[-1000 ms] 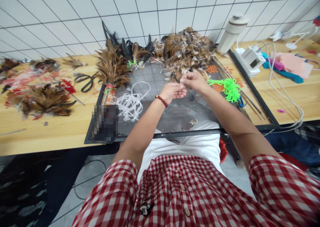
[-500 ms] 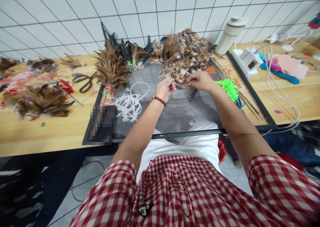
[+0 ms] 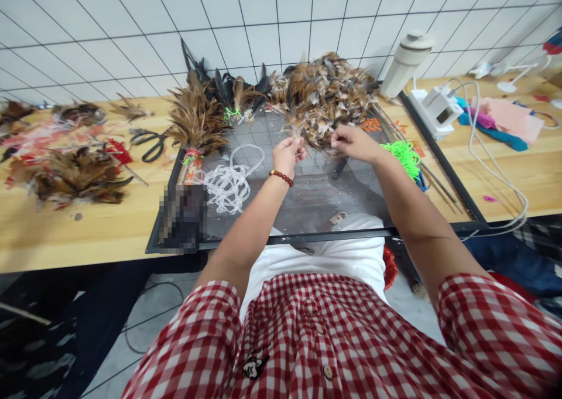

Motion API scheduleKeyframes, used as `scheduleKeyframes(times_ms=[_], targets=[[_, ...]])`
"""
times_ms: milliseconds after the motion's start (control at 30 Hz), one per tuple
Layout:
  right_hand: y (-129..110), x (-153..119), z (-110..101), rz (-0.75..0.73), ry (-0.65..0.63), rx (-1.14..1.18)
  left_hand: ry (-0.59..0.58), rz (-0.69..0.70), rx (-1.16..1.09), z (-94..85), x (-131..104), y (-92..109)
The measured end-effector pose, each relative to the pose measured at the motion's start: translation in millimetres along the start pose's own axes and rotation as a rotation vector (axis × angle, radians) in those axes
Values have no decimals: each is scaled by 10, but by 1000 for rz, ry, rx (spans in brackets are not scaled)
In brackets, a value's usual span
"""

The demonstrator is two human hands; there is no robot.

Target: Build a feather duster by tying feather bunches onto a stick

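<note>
My left hand (image 3: 288, 156), with a red bead bracelet at the wrist, is closed in a pinch on a small light-coloured feather (image 3: 293, 132) that sticks up from its fingertips. To its right, my right hand (image 3: 355, 143) has its fingers pressed together at the front edge of a big heap of brown feathers (image 3: 329, 97); what they hold, if anything, is too small to make out. Both hands are above a dark glassy board (image 3: 307, 200). A tangle of white cord (image 3: 227, 185) lies left of my left forearm.
Upright brown feather bundle (image 3: 197, 118), scissors (image 3: 151, 146) and more feathers (image 3: 79, 173) are at the left. Green strings (image 3: 404, 157), a pale bottle (image 3: 404, 64), a power strip (image 3: 432, 115) and its cable are at the right. A tiled wall stands behind.
The hands stay nearly in place; my right hand has shifted slightly to the right. The whole view has moved a little.
</note>
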State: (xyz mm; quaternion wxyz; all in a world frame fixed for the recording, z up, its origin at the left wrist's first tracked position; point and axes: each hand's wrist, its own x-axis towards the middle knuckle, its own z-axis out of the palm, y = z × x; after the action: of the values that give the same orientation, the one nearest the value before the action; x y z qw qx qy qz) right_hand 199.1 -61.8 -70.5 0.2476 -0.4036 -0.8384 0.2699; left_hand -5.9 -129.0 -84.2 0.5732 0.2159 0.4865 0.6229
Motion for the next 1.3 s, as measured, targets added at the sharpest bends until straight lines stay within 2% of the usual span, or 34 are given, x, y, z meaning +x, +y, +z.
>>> scheduleKeyframes(times_ms=[133,233,300,367,533,667,767,900,1133,1300], targets=[[-51,-36,-109,44,-144,339,-101,77,109,5,2,-38],[-48,-47,-124,24,-209,440,-168,92,166,16,-26,-48],[-17,-41,-116,11,-218,444,-240,38,204,20,-45,-52],[10,-31,-93,26,-166,418,-285,-10,229,24,-57,-58],[-74,-16,54,63,96,480,-241,-11,178,35,-65,-70],[-148,9,212,82,79,558,-246,-29,156,54,-94,-50],[-110,35,259,89,64,503,-213,-76,120,72,-119,-23],[-67,35,189,29,52,371,-134,-118,97,68,-119,-1],[-177,-29,161,-109,113,28,-256,-181,243,65,-166,1],[-178,-12,215,-153,142,-81,-325,-186,340,85,-229,11]])
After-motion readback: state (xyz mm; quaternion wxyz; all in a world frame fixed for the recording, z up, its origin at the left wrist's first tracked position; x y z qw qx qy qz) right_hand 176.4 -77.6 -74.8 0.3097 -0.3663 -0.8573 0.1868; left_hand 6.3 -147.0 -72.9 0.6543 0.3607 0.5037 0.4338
